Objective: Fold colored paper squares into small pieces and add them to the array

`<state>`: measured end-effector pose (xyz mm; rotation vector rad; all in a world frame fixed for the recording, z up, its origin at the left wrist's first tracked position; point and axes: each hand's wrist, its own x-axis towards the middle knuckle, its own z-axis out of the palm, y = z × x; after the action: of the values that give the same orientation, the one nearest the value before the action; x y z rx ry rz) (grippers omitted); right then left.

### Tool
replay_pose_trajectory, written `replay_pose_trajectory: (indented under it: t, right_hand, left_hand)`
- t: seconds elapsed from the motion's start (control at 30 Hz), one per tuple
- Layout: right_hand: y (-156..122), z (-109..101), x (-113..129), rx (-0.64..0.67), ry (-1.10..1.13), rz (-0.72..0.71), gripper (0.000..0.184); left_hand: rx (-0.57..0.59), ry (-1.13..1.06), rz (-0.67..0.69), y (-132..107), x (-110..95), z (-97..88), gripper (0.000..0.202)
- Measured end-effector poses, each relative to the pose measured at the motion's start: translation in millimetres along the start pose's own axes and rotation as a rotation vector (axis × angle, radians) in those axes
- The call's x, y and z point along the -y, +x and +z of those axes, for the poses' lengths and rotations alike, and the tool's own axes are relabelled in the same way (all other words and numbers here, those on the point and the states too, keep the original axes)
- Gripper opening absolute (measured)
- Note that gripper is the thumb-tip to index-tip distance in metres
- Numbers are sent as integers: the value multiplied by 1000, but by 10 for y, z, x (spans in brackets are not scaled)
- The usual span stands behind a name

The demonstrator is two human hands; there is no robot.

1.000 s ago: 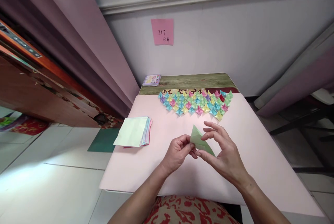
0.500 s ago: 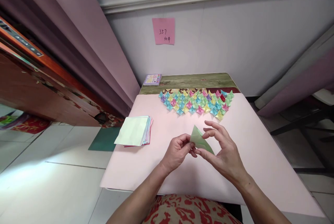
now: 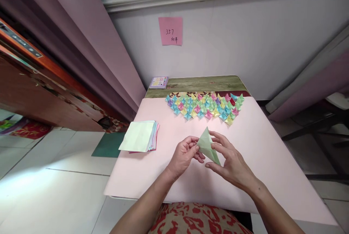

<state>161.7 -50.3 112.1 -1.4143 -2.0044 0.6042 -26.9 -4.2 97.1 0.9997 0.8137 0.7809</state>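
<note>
A light green folded paper [image 3: 206,142] is held above the table, its point upward and creases showing across it. At its left corner my left hand [image 3: 186,155] pinches it between thumb and fingers. My right hand [image 3: 231,159] is on the other side, with fingertips against the right edge and the thumb held apart below. Farther back on the table lie several small folded paper pieces [image 3: 200,109] in green, blue, yellow, pink and purple, set in close rows.
A stack of square coloured paper [image 3: 137,136], pale green on top, lies at the left table edge. The table [image 3: 160,179] has a pink cover. A small printed pack [image 3: 159,82] sits at the back left corner. A pink note [image 3: 171,31] is on the wall.
The green paper has turned more upright, showing more of its folded face. My right thumb has come away from the paper and lower, while my left hand keeps its pinch.
</note>
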Motion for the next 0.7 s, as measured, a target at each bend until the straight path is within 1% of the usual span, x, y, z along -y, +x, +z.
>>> replay_pose_trajectory:
  t: [0.07, 0.2, 0.37, 0.43, 0.53, 0.7]
  right_hand:
    - [8, 59, -20, -7, -6, 4, 28]
    - [24, 195, -93, -8, -13, 20, 34]
    - [35, 317, -180, 7, 103, 68, 29]
    - [28, 350, -198, 25, 154, 62, 31]
    - [4, 379, -219, 53, 220, 52, 33]
    - [-8, 340, -250, 146, 284, 6, 20]
  left_hand:
    - [15, 12, 12, 14, 28, 0, 37]
    - [13, 82, 45, 33, 66, -21, 32]
    - [-23, 87, 28, 44, 71, -44, 32]
    - [-54, 61, 11, 45, 67, -48, 33]
    - [-74, -13, -35, 42, 70, -66, 35]
    - [-40, -162, -192, 24, 162, -134, 38]
